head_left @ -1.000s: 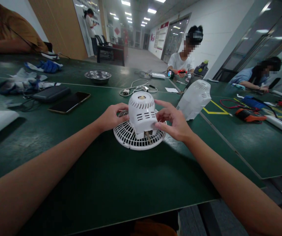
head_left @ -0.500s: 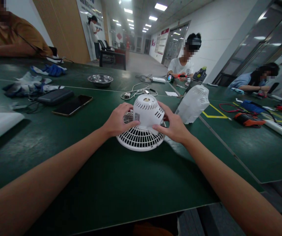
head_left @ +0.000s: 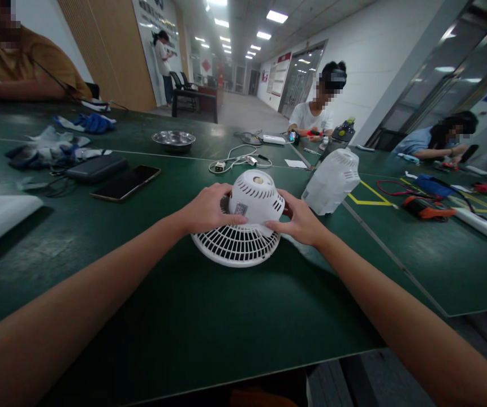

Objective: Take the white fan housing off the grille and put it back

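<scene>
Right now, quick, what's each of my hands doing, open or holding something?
Left hand: closed around the near-left side of the white fan housing, thumb across its front.
Right hand: closed on the right side of the same housing.

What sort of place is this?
Probably an office space used as a workshop: black chairs stand beyond a green table bearing a white vented housing and crumpled gloves.

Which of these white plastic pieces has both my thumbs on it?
The domed housing above the round grille, between left hand and right hand, thumbs on its near side. The tilted piece at right and white panel at far left are untouched.
</scene>
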`<state>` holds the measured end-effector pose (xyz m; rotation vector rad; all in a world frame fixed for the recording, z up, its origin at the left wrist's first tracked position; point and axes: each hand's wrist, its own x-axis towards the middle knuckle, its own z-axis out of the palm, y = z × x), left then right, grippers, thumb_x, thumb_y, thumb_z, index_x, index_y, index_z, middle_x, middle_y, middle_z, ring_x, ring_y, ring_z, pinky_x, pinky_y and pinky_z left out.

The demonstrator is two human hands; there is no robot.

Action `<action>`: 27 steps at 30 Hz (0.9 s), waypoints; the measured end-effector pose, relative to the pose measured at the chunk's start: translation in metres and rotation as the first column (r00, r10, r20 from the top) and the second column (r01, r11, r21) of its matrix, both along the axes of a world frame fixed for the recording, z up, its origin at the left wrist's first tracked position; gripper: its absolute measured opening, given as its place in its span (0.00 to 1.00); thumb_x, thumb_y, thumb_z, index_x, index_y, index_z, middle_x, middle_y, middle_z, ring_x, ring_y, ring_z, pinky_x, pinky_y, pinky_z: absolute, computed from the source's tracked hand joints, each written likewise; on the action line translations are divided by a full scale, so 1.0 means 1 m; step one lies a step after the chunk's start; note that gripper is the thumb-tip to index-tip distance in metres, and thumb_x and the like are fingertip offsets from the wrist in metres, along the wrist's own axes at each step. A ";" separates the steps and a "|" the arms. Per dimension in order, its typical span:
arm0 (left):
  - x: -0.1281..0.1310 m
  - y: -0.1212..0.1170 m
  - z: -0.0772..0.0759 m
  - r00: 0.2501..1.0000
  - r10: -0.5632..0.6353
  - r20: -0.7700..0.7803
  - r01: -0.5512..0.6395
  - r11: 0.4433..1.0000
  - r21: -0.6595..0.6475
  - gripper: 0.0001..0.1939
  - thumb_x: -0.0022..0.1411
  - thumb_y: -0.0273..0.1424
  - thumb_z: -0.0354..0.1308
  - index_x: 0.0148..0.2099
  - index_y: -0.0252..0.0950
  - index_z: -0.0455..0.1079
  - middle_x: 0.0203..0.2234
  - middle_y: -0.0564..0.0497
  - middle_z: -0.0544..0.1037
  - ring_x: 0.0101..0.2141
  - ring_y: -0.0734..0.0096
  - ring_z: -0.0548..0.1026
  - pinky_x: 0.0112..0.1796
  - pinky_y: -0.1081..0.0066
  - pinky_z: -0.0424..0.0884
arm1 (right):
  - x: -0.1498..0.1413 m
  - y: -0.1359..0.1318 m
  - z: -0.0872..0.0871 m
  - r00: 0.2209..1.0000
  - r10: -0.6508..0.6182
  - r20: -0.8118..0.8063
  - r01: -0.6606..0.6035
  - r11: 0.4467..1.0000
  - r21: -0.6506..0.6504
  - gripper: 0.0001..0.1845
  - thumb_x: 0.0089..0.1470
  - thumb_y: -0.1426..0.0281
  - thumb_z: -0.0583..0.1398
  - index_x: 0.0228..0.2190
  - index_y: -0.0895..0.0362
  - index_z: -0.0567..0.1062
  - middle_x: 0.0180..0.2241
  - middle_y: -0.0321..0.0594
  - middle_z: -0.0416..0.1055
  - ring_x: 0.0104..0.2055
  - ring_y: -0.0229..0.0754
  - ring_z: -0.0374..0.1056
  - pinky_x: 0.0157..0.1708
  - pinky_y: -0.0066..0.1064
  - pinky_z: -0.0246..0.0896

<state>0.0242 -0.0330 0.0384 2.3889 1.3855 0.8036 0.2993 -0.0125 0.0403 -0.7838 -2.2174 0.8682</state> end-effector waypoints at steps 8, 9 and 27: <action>-0.001 0.002 -0.003 0.999 -0.027 -0.036 0.028 0.999 0.033 0.38 0.53 0.57 0.60 0.58 0.38 0.68 0.53 0.40 0.73 0.50 0.47 0.70 0.48 0.47 0.67 | -0.002 -0.005 0.006 0.995 -0.037 0.097 0.027 0.994 0.103 0.39 0.50 0.59 0.68 0.60 0.51 0.61 0.55 0.47 0.70 0.54 0.55 0.69 0.54 0.56 0.67; -0.001 0.002 -0.004 0.999 -0.024 -0.041 0.025 0.999 0.039 0.37 0.54 0.56 0.60 0.58 0.38 0.68 0.53 0.40 0.73 0.50 0.47 0.70 0.49 0.47 0.66 | -0.003 -0.006 0.005 0.994 -0.047 0.101 0.035 0.992 0.122 0.40 0.49 0.58 0.68 0.59 0.52 0.61 0.56 0.48 0.69 0.55 0.56 0.69 0.54 0.56 0.66; -0.044 0.034 -0.053 0.620 0.266 0.738 -0.045 0.951 -0.305 0.41 0.65 0.60 0.36 0.54 0.32 0.72 0.52 0.38 0.76 0.51 0.53 0.74 0.49 0.55 0.69 | -0.011 0.001 -0.007 0.925 -0.263 -0.275 0.242 0.964 -0.108 0.53 0.37 0.66 0.74 0.60 0.47 0.57 0.39 0.40 0.77 0.39 0.53 0.76 0.42 0.51 0.73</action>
